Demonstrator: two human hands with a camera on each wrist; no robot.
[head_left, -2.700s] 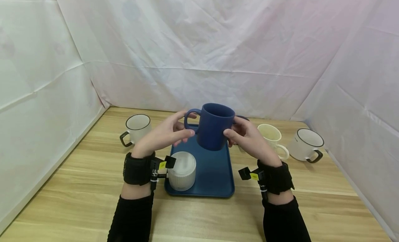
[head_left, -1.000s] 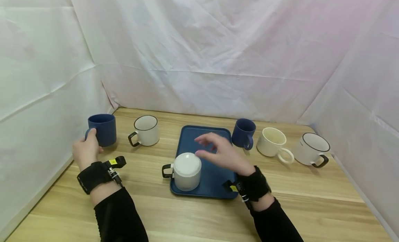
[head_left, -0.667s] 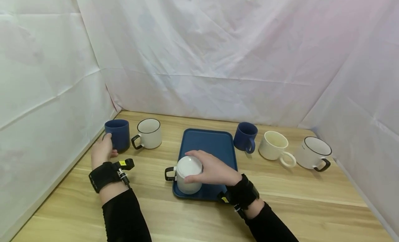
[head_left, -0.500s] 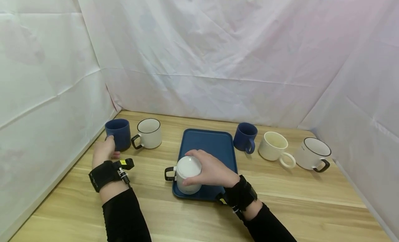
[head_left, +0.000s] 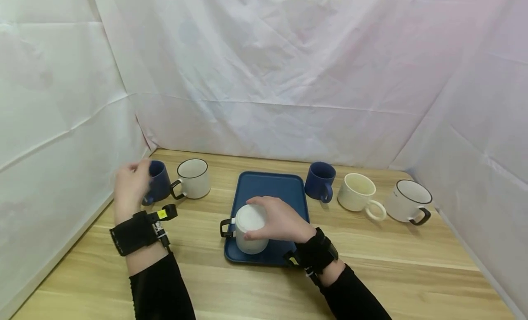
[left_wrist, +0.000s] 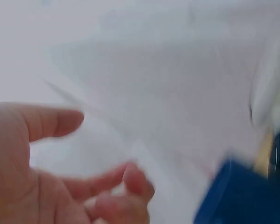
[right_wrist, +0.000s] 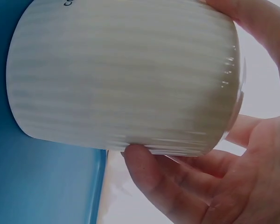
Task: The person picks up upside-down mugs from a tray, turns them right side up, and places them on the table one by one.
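A white ribbed mug (head_left: 247, 226) stands base-up on the near left corner of the blue tray (head_left: 272, 187), its black handle pointing left. My right hand (head_left: 268, 219) grips it from above and from the right, thumb on the near side. In the right wrist view the ribbed mug (right_wrist: 126, 79) fills the frame, with the thumb (right_wrist: 144, 163) under it and the tray (right_wrist: 42, 186) beside it. My left hand (head_left: 133, 180) is raised, blurred and holding nothing, just in front of a dark blue mug (head_left: 160, 182) by the left wall. In the left wrist view the left hand (left_wrist: 60, 177) has loosely curled fingers, apart from the blue mug (left_wrist: 242, 196).
On the wooden table a white black-rimmed mug (head_left: 191, 178) stands right of the blue one. Right of the tray stand a second blue mug (head_left: 319, 181), a cream mug (head_left: 360, 191) and another white black-rimmed mug (head_left: 406, 201). White sheets wall in three sides.
My left hand set the blue mug down by the left wall, let go and lifted off. My right hand came down onto the white ribbed mug and took hold of it.
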